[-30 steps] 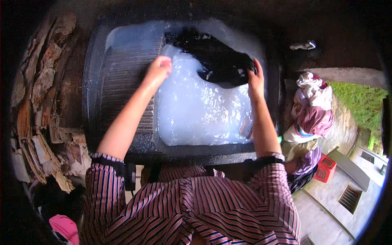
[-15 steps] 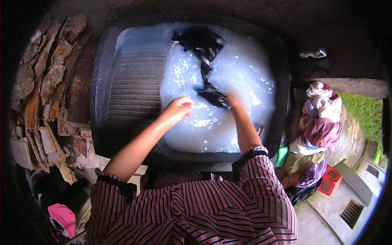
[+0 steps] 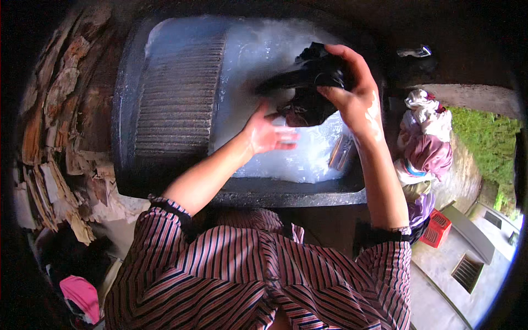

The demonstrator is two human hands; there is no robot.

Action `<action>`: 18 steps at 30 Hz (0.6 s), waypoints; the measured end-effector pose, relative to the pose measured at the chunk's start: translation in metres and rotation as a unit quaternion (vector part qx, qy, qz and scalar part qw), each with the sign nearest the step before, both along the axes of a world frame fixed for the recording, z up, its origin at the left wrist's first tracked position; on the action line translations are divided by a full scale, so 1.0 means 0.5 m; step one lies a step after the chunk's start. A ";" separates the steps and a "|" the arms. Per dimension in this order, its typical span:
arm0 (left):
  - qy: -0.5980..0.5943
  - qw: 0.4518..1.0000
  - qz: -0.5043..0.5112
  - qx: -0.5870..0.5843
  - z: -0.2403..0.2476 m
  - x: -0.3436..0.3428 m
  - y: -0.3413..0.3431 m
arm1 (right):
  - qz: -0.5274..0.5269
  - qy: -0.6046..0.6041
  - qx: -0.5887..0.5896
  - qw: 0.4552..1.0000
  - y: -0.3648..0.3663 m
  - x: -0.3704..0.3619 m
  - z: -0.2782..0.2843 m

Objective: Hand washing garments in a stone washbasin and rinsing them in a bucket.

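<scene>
A dark stone wash sink [image 3: 291, 196] holds cloudy, whitish water [image 3: 247, 60], with a ridged washboard slope [image 3: 179, 99] on its left. Above the water, my right hand [image 3: 360, 102] grips a bunched, wet black cloth [image 3: 319, 74] between thumb and fingers. Pale suds streak that wrist. Just left of the hanging cloth is my left hand [image 3: 268, 131], fingers spread and slightly blurred; it seems to hold nothing. Whether its fingertips touch the cloth, I cannot tell. A slim object [image 3: 341, 151], its kind unclear, lies in the water near the sink's right side.
To the right, a heap of white, mauve and purple clothes [image 3: 429, 151] lies beside a red plastic basket [image 3: 436, 228]. Rough wood pieces [image 3: 60, 115] are stacked at left. A pink cloth [image 3: 81, 294] sits lower left. Some small shiny item [image 3: 415, 51] rests beyond the sink's right rim.
The black cloth, stretched out in the water before, is now lifted and bunched in my right hand, which rose toward the upper right. My left hand moved slightly right and its fingers spread.
</scene>
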State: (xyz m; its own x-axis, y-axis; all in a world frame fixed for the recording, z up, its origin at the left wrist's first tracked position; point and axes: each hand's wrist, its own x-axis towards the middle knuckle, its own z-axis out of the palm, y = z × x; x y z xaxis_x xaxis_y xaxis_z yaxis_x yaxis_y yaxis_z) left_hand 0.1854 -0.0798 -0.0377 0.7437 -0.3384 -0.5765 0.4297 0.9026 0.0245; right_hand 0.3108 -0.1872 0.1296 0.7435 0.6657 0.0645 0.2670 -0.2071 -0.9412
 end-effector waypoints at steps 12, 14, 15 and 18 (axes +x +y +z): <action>-0.090 0.959 0.222 0.152 -0.022 0.060 0.078 | 0.186 0.000 -0.057 0.981 -0.126 -0.194 0.013; 0.024 0.961 0.160 0.226 0.006 0.051 0.130 | 0.132 0.043 -0.074 0.988 -0.138 -0.210 -0.027; 0.019 0.956 0.136 0.260 0.017 0.036 0.161 | 0.105 0.066 -0.087 0.989 -0.139 -0.214 -0.054; 0.004 0.987 0.033 0.154 0.076 0.021 0.257 | 0.021 0.179 -0.111 0.977 -0.128 -0.207 -0.142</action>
